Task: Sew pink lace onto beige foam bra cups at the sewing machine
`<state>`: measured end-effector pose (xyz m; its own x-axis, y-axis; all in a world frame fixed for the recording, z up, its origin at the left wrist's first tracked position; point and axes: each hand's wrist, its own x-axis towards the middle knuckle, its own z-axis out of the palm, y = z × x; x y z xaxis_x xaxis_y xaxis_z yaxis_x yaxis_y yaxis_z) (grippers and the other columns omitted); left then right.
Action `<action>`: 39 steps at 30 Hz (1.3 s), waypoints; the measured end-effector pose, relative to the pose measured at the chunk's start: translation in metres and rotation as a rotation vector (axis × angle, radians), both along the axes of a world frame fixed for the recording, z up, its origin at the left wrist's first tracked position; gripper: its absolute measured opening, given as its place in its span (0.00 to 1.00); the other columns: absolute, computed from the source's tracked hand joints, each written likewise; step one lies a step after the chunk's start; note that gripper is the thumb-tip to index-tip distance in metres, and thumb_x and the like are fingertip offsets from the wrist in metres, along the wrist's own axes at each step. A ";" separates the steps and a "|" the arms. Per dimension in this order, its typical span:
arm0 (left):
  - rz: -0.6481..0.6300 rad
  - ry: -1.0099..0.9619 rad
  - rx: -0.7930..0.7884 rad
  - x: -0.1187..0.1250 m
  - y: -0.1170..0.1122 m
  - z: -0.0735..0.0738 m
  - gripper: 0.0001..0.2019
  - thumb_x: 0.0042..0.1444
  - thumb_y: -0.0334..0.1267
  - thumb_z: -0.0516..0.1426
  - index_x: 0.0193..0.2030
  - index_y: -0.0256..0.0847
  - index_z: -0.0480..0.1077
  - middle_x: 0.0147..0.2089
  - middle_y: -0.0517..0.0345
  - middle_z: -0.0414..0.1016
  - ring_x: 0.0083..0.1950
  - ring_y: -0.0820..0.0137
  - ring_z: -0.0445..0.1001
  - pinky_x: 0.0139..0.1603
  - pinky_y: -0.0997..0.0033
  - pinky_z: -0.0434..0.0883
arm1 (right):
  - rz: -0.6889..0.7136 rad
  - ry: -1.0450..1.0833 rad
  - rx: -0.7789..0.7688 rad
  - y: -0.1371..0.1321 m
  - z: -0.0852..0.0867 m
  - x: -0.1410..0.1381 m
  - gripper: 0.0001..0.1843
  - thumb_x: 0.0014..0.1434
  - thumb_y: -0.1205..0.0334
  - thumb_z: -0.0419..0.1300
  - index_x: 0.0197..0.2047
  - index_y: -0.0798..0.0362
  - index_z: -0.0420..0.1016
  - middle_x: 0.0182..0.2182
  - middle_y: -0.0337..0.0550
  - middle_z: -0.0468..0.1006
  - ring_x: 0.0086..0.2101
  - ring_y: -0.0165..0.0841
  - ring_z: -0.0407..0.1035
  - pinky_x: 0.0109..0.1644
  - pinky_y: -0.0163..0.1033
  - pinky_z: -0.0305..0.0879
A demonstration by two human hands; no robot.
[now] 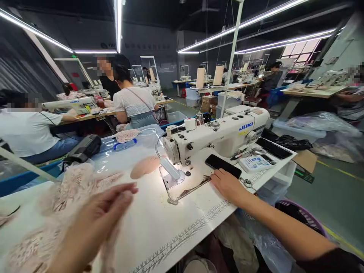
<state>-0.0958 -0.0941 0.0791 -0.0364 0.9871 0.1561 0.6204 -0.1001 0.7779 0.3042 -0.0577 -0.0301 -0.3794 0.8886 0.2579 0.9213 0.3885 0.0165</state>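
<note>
I sit at a white sewing table (159,223) with a white Juki sewing machine (218,136). My left hand (96,223) hovers low at the front left, fingers together, gripping pale pink lace fabric (71,189) that lies heaped on the table's left side. My right hand (230,185) lies flat on the table to the right of the needle plate (182,182), fingers stretched toward a black phone (223,165). A pink padded cup (145,167) sits left of the needle under the machine lamp.
A control box (254,163), small scissors (248,184) and a black tablet (273,148) lie right of the machine. A ruler strip (182,239) runs along the table's front edge. Other people sit at sewing stations to the left and behind. A purple basket (301,216) stands below right.
</note>
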 end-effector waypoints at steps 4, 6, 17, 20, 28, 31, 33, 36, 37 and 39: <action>-0.234 -0.344 -0.298 0.057 0.000 -0.052 0.24 0.51 0.56 0.67 0.50 0.44 0.79 0.50 0.47 0.84 0.55 0.51 0.80 0.59 0.50 0.75 | 0.081 0.400 -0.229 -0.017 0.011 -0.023 0.12 0.74 0.68 0.45 0.41 0.53 0.67 0.33 0.45 0.76 0.34 0.37 0.72 0.40 0.40 0.66; -0.292 -0.418 -0.360 0.069 -0.002 -0.064 0.26 0.51 0.52 0.68 0.54 0.42 0.77 0.52 0.46 0.83 0.57 0.52 0.78 0.61 0.50 0.73 | 0.223 0.555 -0.373 -0.026 0.022 -0.040 0.11 0.76 0.63 0.43 0.46 0.51 0.65 0.31 0.38 0.75 0.31 0.33 0.71 0.37 0.36 0.65; -0.346 -0.464 -0.392 0.080 -0.009 -0.061 0.35 0.53 0.42 0.68 0.68 0.46 0.67 0.46 0.55 0.78 0.50 0.61 0.74 0.55 0.59 0.71 | 0.387 0.082 0.063 -0.026 0.017 -0.107 0.05 0.72 0.63 0.56 0.45 0.49 0.73 0.32 0.39 0.76 0.32 0.34 0.69 0.35 0.39 0.52; -0.363 -0.436 -0.394 0.084 -0.010 -0.064 0.38 0.53 0.43 0.66 0.70 0.47 0.63 0.43 0.56 0.77 0.49 0.62 0.75 0.52 0.61 0.72 | 0.400 0.039 0.035 -0.029 0.020 -0.114 0.05 0.69 0.68 0.57 0.42 0.50 0.72 0.31 0.39 0.76 0.31 0.34 0.68 0.33 0.40 0.51; 0.041 0.457 0.054 -0.026 -0.012 0.002 0.22 0.55 0.55 0.58 0.55 0.55 0.77 0.51 0.57 0.82 0.42 0.55 0.78 0.46 0.55 0.75 | 0.164 0.022 -0.097 -0.019 0.020 -0.054 0.10 0.72 0.61 0.54 0.39 0.51 0.74 0.31 0.43 0.79 0.32 0.37 0.73 0.34 0.39 0.56; 0.280 0.641 0.329 -0.042 -0.015 0.013 0.23 0.55 0.60 0.56 0.51 0.53 0.77 0.56 0.58 0.80 0.48 0.51 0.78 0.56 0.46 0.73 | 0.084 -0.017 -0.027 -0.009 0.015 -0.027 0.07 0.69 0.62 0.59 0.46 0.54 0.77 0.40 0.52 0.81 0.41 0.45 0.74 0.44 0.45 0.62; 0.103 0.503 0.281 -0.021 -0.014 -0.003 0.18 0.60 0.56 0.56 0.50 0.52 0.77 0.48 0.58 0.82 0.46 0.56 0.79 0.52 0.54 0.75 | 0.098 0.007 0.036 -0.005 0.014 -0.026 0.13 0.67 0.61 0.62 0.54 0.54 0.76 0.51 0.57 0.79 0.50 0.51 0.70 0.52 0.53 0.63; -0.249 0.465 0.193 0.030 -0.006 -0.044 0.15 0.61 0.48 0.58 0.52 0.48 0.75 0.54 0.52 0.80 0.56 0.53 0.75 0.58 0.52 0.71 | 0.215 0.137 -0.030 -0.007 0.016 -0.044 0.16 0.67 0.61 0.62 0.56 0.54 0.74 0.54 0.56 0.77 0.52 0.50 0.69 0.55 0.55 0.65; -0.311 0.498 0.155 0.044 -0.003 -0.055 0.12 0.61 0.44 0.57 0.49 0.47 0.76 0.54 0.50 0.79 0.56 0.51 0.74 0.58 0.49 0.69 | 0.263 0.198 -0.081 -0.009 0.018 -0.052 0.14 0.67 0.62 0.62 0.56 0.54 0.74 0.52 0.54 0.78 0.50 0.47 0.70 0.54 0.54 0.67; -0.354 0.510 0.056 0.063 0.003 -0.063 0.10 0.65 0.39 0.52 0.40 0.43 0.75 0.44 0.49 0.80 0.48 0.54 0.75 0.51 0.51 0.70 | 0.350 0.343 -0.142 -0.015 0.021 -0.065 0.16 0.67 0.63 0.62 0.58 0.53 0.72 0.52 0.52 0.77 0.51 0.44 0.71 0.55 0.51 0.69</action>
<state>-0.0332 -0.0910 0.0160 0.3848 0.9152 0.1197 0.8341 -0.4003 0.3796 0.2391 -0.0724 -0.0089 -0.5753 0.7588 0.3054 0.6789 0.6512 -0.3392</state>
